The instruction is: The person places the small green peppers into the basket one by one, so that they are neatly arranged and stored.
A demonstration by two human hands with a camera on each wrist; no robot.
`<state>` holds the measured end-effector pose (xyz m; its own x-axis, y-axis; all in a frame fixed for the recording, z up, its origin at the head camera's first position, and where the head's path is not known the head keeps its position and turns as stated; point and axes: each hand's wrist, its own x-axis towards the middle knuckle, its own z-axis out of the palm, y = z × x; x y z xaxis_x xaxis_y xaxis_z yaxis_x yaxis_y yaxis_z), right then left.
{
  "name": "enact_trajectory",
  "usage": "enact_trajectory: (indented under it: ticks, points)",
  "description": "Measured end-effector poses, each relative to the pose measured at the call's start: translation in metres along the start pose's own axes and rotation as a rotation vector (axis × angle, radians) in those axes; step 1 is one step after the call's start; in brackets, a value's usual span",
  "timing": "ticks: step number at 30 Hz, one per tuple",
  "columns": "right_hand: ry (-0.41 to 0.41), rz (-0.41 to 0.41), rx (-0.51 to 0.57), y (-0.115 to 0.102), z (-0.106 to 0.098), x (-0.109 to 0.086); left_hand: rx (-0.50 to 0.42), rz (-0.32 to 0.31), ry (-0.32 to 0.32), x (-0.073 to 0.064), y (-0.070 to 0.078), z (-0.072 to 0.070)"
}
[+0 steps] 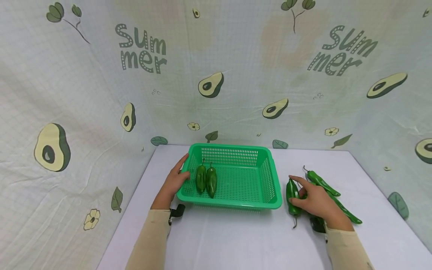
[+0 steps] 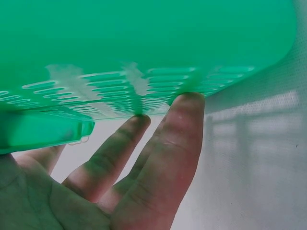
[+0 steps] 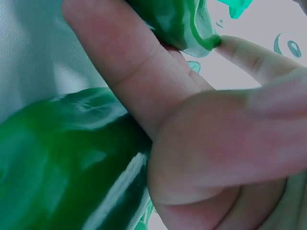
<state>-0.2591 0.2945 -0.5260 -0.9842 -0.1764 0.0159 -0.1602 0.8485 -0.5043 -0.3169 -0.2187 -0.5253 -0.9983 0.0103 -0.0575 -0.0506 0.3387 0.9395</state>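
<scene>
A green plastic basket [image 1: 229, 204] stands on the table with two green peppers [image 1: 211, 182] lying side by side at its left. My left hand [image 1: 173, 181] holds the basket's left side, thumb over the rim; in the left wrist view its fingers [image 2: 168, 158] touch the slotted wall from outside. To the right of the basket, my right hand [image 1: 314, 198] grips a green pepper [image 1: 292, 195] between thumb and fingers. The right wrist view shows a fingertip on that pepper's end [image 3: 184, 21], with another pepper [image 3: 67, 163] close below.
Beside and behind the right hand lie more long green peppers [image 1: 322, 182], one [image 1: 349, 213] reaching out to its right. A white cloth-covered table [image 1: 222, 240] carries everything. Avocado-printed cloth [image 1: 236, 112] hangs behind and at both sides.
</scene>
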Motion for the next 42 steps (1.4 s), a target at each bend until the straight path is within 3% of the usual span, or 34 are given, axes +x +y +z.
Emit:
enact_trajectory:
  ticks: [18, 29, 42]
  points:
    - [0.021, -0.039, 0.048, 0.0013, -0.0022, 0.0028, -0.012, -0.014, -0.002, 0.0020, -0.0018, 0.0009]
    - [-0.026, -0.019, 0.023, 0.0041, -0.0043, 0.0006, -0.025, -0.017, 0.003, -0.0014, -0.0005, 0.0069]
    - [-0.091, -0.117, 0.030, 0.0042, -0.0072, 0.0103, -0.012, -0.020, 0.014, -0.0001, -0.0029, 0.0016]
